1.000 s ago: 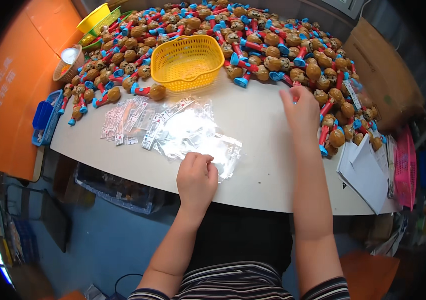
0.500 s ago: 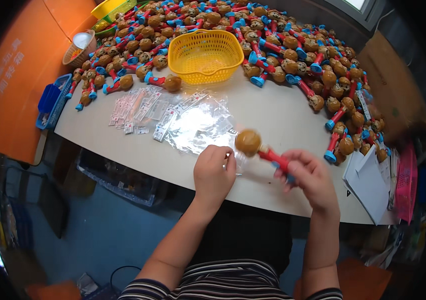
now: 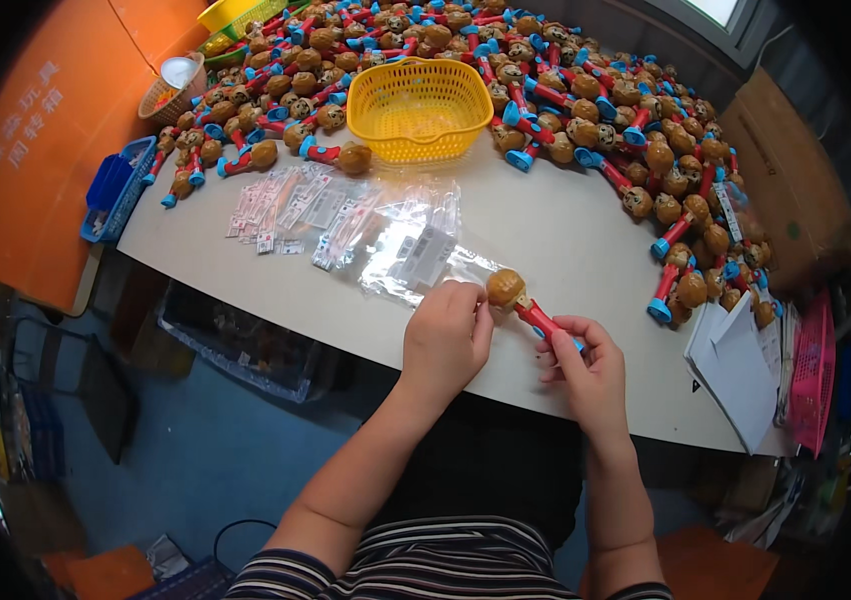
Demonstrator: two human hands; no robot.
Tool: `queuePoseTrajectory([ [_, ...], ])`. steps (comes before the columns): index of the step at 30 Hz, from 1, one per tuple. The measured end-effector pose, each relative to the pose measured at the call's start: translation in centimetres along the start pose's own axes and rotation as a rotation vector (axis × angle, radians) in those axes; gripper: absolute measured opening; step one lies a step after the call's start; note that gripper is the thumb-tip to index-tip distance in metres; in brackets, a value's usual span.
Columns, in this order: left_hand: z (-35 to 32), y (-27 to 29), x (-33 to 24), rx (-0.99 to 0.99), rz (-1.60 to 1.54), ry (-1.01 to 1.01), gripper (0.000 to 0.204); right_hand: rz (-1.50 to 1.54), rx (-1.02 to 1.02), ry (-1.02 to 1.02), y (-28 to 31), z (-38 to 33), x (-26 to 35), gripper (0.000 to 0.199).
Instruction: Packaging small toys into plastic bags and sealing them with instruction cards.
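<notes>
My right hand (image 3: 589,372) is closed around the red and blue handle of a toy figure (image 3: 508,290) with a round brown head. The toy tilts with its head up and to the left, near the fingers of my left hand (image 3: 449,335). That left hand is pinched shut on a clear plastic bag (image 3: 471,263), whose film shows just beyond the knuckles; the gripped edge is hidden. More flat clear bags (image 3: 421,255) with printed labels lie in a loose stack past my left hand.
A heap of similar toys (image 3: 586,130) covers the table's far and right sides. An empty yellow basket (image 3: 420,150) stands before it. At left are a blue basket (image 3: 121,200) and an orange panel (image 3: 26,150); at right, white papers (image 3: 736,370) and a pink basket (image 3: 814,375).
My right hand has brought the toy left and slightly lower, its head now close to my left hand. My left hand has shifted a little right, and the bag film beside it shows more.
</notes>
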State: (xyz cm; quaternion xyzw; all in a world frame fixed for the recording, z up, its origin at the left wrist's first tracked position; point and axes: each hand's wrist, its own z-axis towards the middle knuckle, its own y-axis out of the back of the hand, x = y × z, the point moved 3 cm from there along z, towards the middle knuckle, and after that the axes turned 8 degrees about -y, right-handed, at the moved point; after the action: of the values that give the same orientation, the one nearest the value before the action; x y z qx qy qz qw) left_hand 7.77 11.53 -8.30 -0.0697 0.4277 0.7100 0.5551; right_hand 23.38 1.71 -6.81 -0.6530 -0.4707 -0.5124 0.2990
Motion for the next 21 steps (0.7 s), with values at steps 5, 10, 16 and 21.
queuePoseTrajectory([
  [5,0.4,0.8,-0.6,-0.018,0.056,-0.052,0.01,0.684,0.176,-0.375,-0.6,0.7,-2.5,0.026],
  [10,1.2,1.3,-0.8,-0.07,-0.001,-0.084,0.011,-0.012,0.027,0.069,-2.1,-0.4,-2.0,0.024],
  [16,1.0,1.3,-0.7,0.076,-0.052,-0.119,0.013,0.318,-0.068,0.031,-2.0,0.9,-2.6,0.022],
  [21,1.2,1.3,-1.8,0.05,-0.1,-0.132,0.014,0.149,0.02,0.075,-4.2,0.4,-2.4,0.023],
])
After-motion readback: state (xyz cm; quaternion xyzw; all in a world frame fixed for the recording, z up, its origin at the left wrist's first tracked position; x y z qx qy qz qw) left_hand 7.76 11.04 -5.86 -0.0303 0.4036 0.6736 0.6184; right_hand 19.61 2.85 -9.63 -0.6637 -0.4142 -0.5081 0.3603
